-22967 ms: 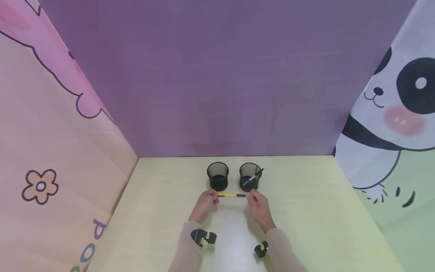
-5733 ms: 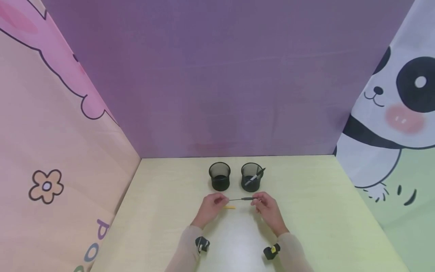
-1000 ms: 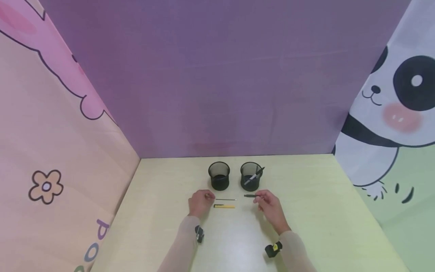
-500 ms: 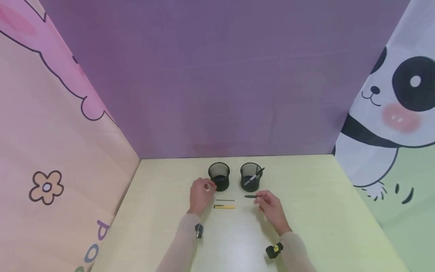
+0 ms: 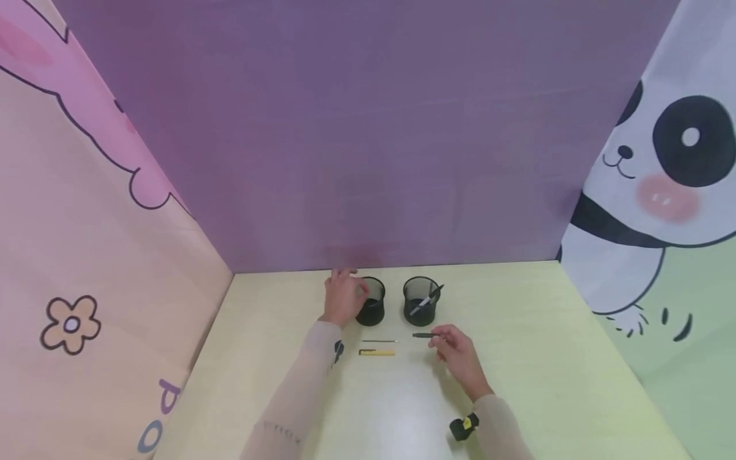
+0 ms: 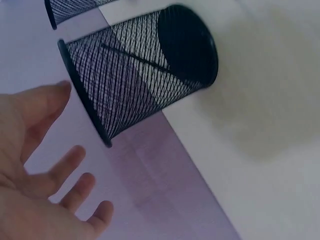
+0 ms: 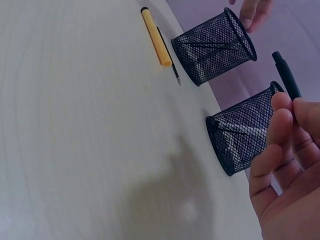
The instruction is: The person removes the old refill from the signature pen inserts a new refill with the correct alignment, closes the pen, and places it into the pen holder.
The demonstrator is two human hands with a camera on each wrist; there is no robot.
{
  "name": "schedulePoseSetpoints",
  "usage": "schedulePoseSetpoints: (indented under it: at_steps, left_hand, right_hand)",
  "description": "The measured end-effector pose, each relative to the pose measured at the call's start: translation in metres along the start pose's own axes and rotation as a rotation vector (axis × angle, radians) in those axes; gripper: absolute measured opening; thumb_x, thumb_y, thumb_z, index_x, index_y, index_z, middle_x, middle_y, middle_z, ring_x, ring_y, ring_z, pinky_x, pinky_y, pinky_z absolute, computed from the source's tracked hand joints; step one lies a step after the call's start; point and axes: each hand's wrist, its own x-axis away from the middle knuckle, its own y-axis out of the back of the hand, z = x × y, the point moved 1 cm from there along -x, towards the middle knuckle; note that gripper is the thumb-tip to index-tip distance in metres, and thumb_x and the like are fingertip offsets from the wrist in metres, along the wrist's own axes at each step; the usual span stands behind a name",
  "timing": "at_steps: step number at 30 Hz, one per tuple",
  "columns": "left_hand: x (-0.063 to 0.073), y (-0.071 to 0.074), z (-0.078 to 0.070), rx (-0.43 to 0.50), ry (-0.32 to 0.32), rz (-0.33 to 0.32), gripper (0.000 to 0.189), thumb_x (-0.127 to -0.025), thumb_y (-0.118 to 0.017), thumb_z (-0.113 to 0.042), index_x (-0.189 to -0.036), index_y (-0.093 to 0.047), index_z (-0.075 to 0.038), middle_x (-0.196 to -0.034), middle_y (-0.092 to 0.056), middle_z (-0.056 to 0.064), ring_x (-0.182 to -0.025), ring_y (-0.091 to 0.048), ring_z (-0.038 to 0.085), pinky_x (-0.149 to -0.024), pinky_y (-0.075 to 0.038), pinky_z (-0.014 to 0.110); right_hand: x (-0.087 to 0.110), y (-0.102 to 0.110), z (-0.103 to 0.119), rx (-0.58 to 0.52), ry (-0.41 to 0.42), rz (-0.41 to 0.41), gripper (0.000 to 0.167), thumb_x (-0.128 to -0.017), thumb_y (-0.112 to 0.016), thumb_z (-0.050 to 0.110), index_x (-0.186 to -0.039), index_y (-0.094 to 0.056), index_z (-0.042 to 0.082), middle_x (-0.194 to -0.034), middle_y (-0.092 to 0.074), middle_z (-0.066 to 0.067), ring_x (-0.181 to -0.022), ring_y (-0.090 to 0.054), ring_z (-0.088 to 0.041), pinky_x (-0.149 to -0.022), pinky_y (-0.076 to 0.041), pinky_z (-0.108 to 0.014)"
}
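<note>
At the left black mesh pen cup [image 5: 370,312] my left hand [image 5: 345,298] reaches to the rim. In the left wrist view the tips of thumb and index finger lie close together at the cup's rim [image 6: 85,95]; the other fingers spread loosely, and I see nothing held. My right hand [image 5: 456,354] pinches a short black pen section [image 7: 286,75] with a ridged end, held over the table. Between the hands lie a thin pen refill [image 5: 379,341] and, in front of it, a yellow pen barrel [image 5: 379,352] with a dark clip, roughly parallel.
A second black mesh pen cup [image 5: 418,313] stands to the right, with a black and white pen [image 5: 427,299] leaning in it. Behind the cups, a purple backdrop [image 5: 368,160] rises at the table's [image 5: 506,345] back edge.
Earlier, the pen was whole, then its refill was in the black section. In the last second my left hand has moved from beside the refill up to the left cup. My right hand stays put.
</note>
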Motion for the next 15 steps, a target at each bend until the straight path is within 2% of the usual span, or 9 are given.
schedulePoseSetpoints:
  at_steps: [4,11,15]
  left_hand:
    - [-0.011,0.003,-0.003,-0.055,-0.017,0.088,0.004,-0.088,-0.080,-0.023,-0.091,-0.082,-0.020,-0.142,-0.062,0.012,-0.135,-0.046,0.039,-0.107,-0.040,0.063]
    - [-0.025,0.004,-0.007,-0.064,-0.041,0.259,0.013,-0.084,-0.081,-0.014,-0.093,-0.083,-0.022,-0.137,-0.064,0.011,-0.141,-0.041,0.040,-0.110,-0.035,0.066]
    - [-0.030,0.002,-0.008,-0.065,-0.054,0.349,0.016,-0.082,-0.082,-0.012,-0.093,-0.082,-0.024,-0.144,-0.059,0.012,-0.144,-0.036,0.040,-0.114,-0.031,0.066]
  right_hand:
    - [-0.001,0.001,-0.001,0.000,0.008,0.002,0.016,-0.101,-0.059,0.006,-0.115,-0.064,0.003,-0.092,-0.071,-0.008,-0.069,-0.056,-0.018,-0.065,-0.051,-0.032]
    - [-0.002,0.000,-0.001,-0.015,0.008,0.015,0.016,-0.101,-0.058,0.006,-0.116,-0.064,0.002,-0.092,-0.071,-0.009,-0.069,-0.056,-0.018,-0.065,-0.051,-0.031]
    - [-0.001,0.001,-0.001,-0.012,-0.002,0.016,0.018,-0.101,-0.058,0.006,-0.118,-0.063,0.000,-0.093,-0.071,-0.009,-0.070,-0.056,-0.019,-0.066,-0.051,-0.031]
